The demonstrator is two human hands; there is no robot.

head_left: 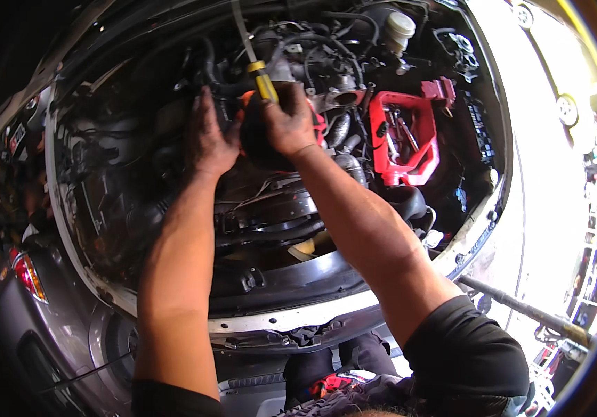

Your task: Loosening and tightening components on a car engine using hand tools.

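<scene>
A long screwdriver with a yellow and black handle is gripped in my right hand, its shaft pointing away toward the back of the engine bay. My left hand is beside it on the left, with fingers stretched forward and thumb apart. Between both hands sits a dark rounded object with orange-red showing at its edges; its kind I cannot make out. Both hands are over the middle of the engine. What my left fingertips touch is hard to see in the shadow.
A red cut-open plastic container with several metal tools stands right of the engine. Behind it is a white-capped reservoir. The car's front edge runs before me. A grey car stands at left, a long bar at right.
</scene>
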